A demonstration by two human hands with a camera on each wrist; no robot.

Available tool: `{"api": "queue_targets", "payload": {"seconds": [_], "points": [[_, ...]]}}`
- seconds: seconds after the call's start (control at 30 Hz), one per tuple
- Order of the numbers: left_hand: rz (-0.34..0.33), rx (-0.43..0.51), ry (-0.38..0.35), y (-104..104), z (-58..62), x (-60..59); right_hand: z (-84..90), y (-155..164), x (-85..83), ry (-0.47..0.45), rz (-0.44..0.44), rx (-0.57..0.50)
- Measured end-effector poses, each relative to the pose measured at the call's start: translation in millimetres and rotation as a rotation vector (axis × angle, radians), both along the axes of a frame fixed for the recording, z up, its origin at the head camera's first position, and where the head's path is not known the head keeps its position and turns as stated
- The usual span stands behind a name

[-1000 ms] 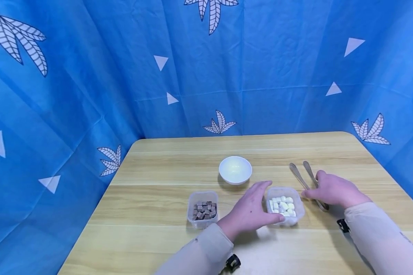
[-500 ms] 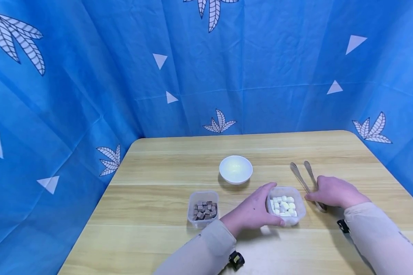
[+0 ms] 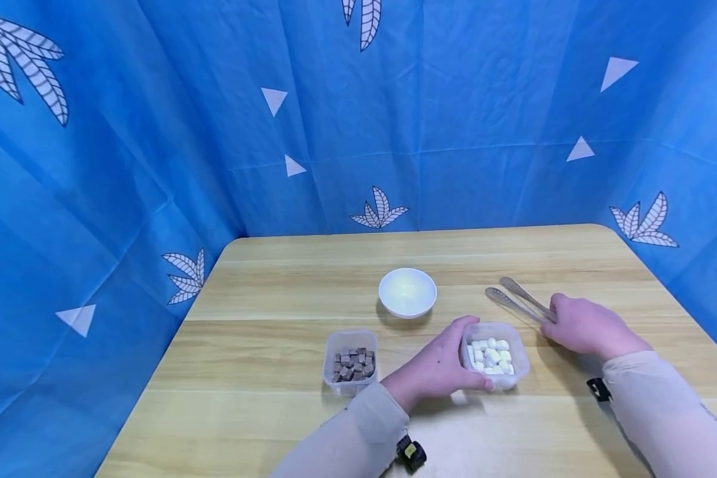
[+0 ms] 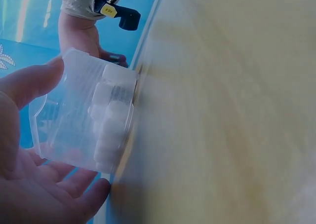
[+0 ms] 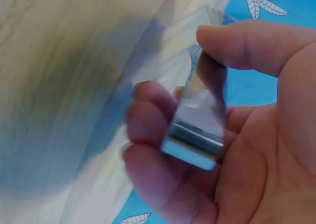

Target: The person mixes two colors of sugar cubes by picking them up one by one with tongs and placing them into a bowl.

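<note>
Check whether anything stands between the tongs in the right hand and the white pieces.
Between the tongs and the white pieces stands only the right wall of their tub; from above, nothing visible blocks them. The left hand grips the tub's left side.

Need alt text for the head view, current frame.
A left hand grips a translucent tub of white pieces while the right hand holds metal tongs over a wooden table. A second tub, with brown cubes, sits left; a white bowl stands farther back.
</note>
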State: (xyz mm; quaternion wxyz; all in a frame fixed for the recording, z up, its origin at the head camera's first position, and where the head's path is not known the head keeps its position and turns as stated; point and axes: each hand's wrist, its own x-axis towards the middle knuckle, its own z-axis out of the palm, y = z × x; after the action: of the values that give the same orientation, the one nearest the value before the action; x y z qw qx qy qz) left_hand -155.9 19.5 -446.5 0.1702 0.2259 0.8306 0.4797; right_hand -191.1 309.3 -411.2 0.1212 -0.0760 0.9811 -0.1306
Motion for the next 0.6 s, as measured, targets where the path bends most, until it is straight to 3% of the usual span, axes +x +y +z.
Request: {"api": "queue_targets", "payload": {"seconds": [0.6], "points": [[-0.003,0.018,0.0,-2.3,-4.6,-2.3,28.2,13.2,-7.4,0.165,0.078,-0.09]]}}
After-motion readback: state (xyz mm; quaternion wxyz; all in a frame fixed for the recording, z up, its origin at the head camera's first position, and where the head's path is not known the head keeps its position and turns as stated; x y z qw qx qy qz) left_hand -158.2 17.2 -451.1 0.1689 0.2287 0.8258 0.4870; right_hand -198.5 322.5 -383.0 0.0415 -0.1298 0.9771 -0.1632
